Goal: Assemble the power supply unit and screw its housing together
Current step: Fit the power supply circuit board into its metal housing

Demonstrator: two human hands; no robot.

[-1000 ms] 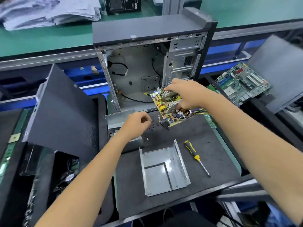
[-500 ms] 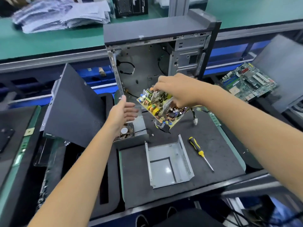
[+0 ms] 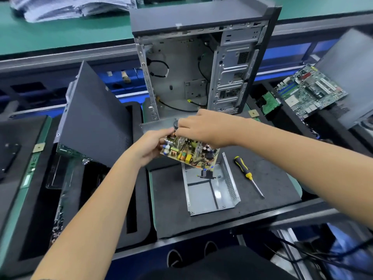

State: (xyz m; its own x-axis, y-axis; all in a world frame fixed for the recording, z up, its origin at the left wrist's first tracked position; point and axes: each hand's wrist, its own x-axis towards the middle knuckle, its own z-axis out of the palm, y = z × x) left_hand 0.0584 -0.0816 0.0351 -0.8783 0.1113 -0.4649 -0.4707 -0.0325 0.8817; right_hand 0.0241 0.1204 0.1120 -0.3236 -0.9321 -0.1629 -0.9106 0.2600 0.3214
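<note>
The yellow power supply circuit board [image 3: 189,153], crowded with capacitors and coils, is held in the air above the black mat. My left hand [image 3: 150,145] grips its left edge. My right hand [image 3: 203,129] holds it from above at the far edge. A small black connector [image 3: 206,174] dangles under the board. Just below lies the empty grey metal housing half [image 3: 210,195], open side up. The other housing half [image 3: 156,124], grey metal with a fan, shows behind my hands, mostly hidden. A black and yellow screwdriver [image 3: 247,175] lies to the right of the open half.
An open computer case [image 3: 201,63] stands upright behind the mat. A dark side panel [image 3: 94,118] leans at the left. A green motherboard [image 3: 311,89] lies at the far right beside another panel. Papers [image 3: 70,7] are stacked at the back left. The black mat [image 3: 268,190] ends near me.
My right hand has lifted the circuit board off the mat and carried it left, toward me. My left hand left the fan-side housing half and took hold of the board's left edge.
</note>
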